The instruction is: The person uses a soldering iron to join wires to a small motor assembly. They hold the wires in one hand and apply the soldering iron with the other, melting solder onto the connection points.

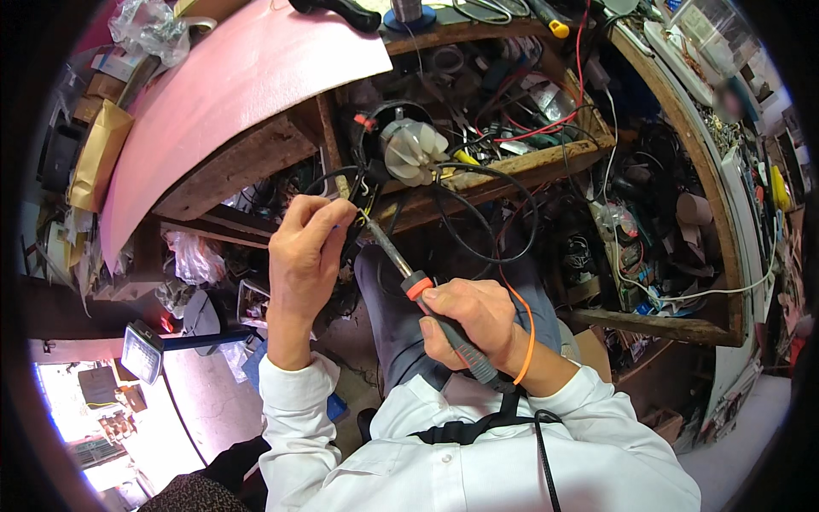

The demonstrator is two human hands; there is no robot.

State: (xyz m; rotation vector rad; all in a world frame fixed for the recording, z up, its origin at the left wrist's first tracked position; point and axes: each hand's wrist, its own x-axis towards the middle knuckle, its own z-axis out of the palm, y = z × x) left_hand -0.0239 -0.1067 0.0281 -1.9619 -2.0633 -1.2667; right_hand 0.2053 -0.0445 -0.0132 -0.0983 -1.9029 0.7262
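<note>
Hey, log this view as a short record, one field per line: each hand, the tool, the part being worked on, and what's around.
Left hand: fingers pinched together at thin wires; exact grip too small to tell
Right hand: wrapped around the handle of a soldering iron
Iron tip: beside the left fingertips, at the wires; contact unclear
Nearby part: fan with pale, see-through blades
Surroundings: cluttered wooden drawer, pink board

Black-and-red soldering iron handle (471,356), orange cord (527,317), pink sheet (213,119), white shirt (486,474)
</note>
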